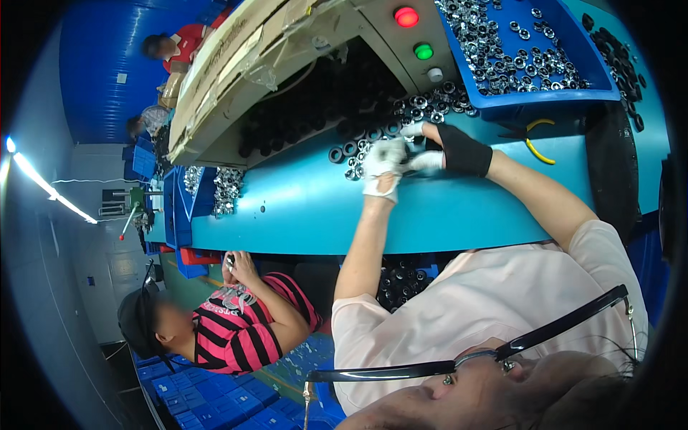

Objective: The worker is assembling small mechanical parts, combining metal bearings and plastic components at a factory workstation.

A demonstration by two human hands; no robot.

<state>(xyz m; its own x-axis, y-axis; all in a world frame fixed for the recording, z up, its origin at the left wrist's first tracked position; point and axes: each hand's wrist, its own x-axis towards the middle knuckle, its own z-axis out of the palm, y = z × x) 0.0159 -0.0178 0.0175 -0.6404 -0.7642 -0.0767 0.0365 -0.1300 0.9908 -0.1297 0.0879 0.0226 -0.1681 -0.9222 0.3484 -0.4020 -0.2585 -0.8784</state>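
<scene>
My left hand (385, 163), in a white glove, is closed over the teal bench, its fingers curled together; what they hold is hidden. Just to the right is my right hand (459, 150), in a black fingerless glove with white finger covers. Its thumb and forefinger are spread apart and point toward the left hand, slightly blurred, with nothing clear between them. Black rings (335, 154) lie left of the left hand. Shiny chrome round parts (430, 109) with dark centres are heaped just beyond both hands.
A machine housing (236, 79) with a red light (406, 17) and a green light (423, 51) stands behind. A blue tray (545, 100) of chrome parts sits at the far right, with yellow-handled pliers (539, 142) nearby. A person in a striped shirt (240, 326) sits at left.
</scene>
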